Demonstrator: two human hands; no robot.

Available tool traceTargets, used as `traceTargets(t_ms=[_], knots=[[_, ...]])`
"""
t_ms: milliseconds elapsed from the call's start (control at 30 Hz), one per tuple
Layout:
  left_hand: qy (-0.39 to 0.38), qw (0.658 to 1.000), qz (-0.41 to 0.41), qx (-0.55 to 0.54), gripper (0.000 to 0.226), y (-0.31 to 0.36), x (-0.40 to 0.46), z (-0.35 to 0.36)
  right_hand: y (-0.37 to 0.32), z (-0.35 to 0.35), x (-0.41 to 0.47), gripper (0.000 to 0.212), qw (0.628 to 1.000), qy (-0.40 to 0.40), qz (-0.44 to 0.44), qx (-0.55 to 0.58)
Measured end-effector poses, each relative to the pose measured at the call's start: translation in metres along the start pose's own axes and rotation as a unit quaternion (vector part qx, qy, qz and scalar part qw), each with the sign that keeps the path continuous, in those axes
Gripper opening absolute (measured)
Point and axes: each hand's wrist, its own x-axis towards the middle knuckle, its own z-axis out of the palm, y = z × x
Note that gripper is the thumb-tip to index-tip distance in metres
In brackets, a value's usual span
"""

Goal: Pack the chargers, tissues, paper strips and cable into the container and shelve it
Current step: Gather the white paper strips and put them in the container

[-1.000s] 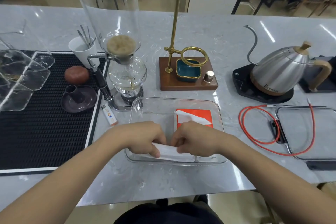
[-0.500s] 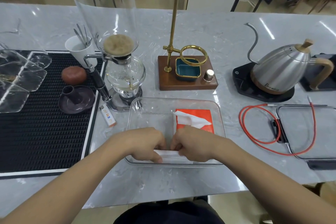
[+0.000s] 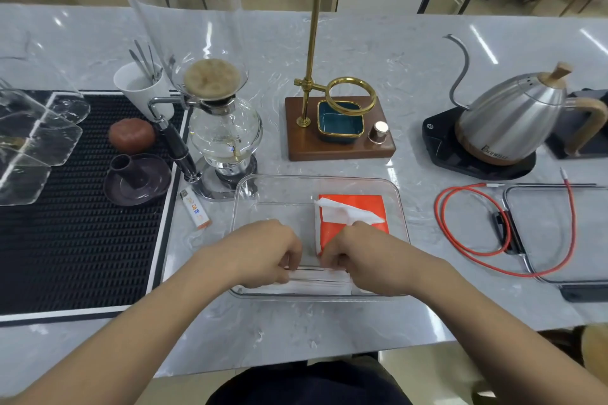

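Paper strips (image 3: 317, 286) | pinched beneath left hand (image 3: 263, 253), right hand (image 3: 365, 260) (inside container (image 3: 399, 207))

We see a marble counter (image 3: 329, 43); clear container (image 3: 399, 207) under our hands (image 3: 263, 250), red cable (image 3: 467, 240) right, black mat (image 3: 82, 240) left.

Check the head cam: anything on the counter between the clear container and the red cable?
Nothing. In the head view, the counter between the clear container and the red cable to its right is bare marble; the cable lies outside, unpacked.
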Motion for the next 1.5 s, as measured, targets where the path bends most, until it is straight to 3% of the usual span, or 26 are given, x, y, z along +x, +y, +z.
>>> traceTargets(t_ms=[167,267,433,567,967,1300,1500], knots=[[-0.017,1.0,0.006,-0.004,0.015,0.003,-0.001,0.0,0.003,0.015,0.004,0.021,0.998,-0.042,0.002,-0.037],[-0.02,1.0,0.008,-0.003,0.016,0.003,-0.002,-0.001,0.003,0.017,0.004,0.029,0.998,-0.047,0.004,-0.045],[-0.01,1.0,0.008,0.004,0.017,0.005,-0.005,-0.002,-0.003,0.014,0.002,0.021,0.998,-0.044,0.0,-0.053],[0.002,1.0,0.007,0.009,0.018,0.006,-0.007,-0.002,-0.002,0.011,0.0,0.039,0.998,-0.05,0.022,-0.03],[0.026,1.0,0.015,-0.005,0.021,0.009,-0.012,-0.008,-0.008,0.002,-0.013,0.037,0.999,-0.026,0.031,-0.01],[0.155,0.987,0.033,-0.022,0.036,0.026,-0.019,-0.011,-0.014,-0.017,-0.038,0.012,0.991,0.12,0.019,0.055],[0.27,0.961,0.058,-0.024,0.043,0.042,-0.018,-0.005,-0.006,-0.014,-0.056,0.042,0.971,0.235,0.043,-0.008]])
